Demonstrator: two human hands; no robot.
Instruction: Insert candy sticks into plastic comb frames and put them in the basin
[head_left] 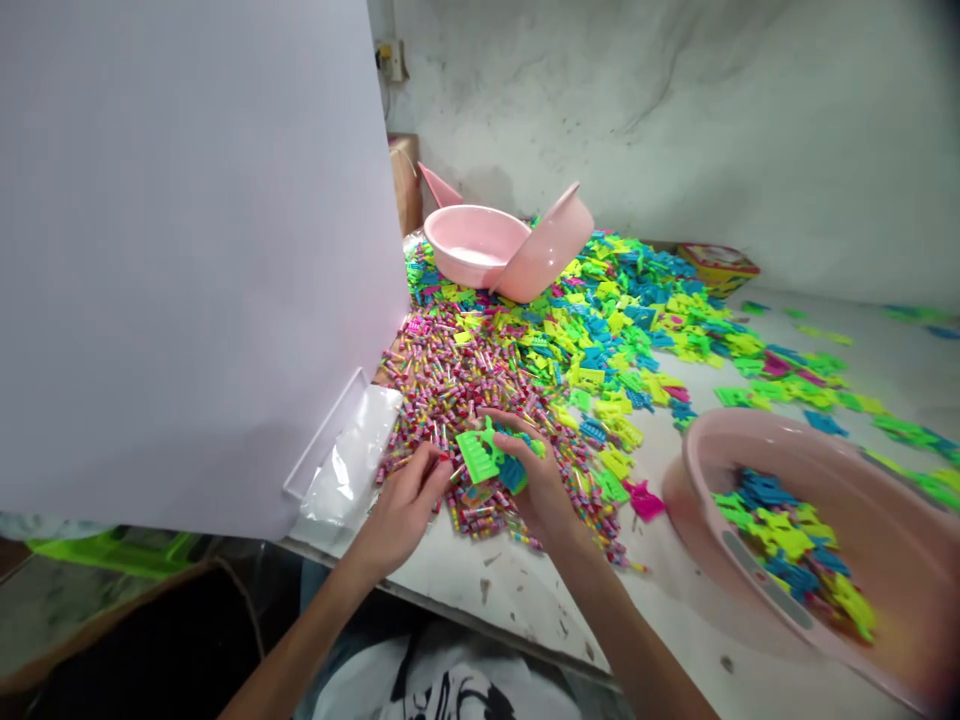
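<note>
Green plastic piece (478, 455) in right hand (540, 480), left hand (401, 510) beside; three pink basins (705, 430).

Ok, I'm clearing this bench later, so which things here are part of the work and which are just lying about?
Part of the work: left hand at the striped tubes; right hand holding a green plastic piece and blue piece; pink basin of pieces.
Lying about: white board, plastic bag, cardboard box.

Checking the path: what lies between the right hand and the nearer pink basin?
In the head view, a magenta plastic piece, green plastic pieces and white tabletop lie between the right hand and basin.
</note>
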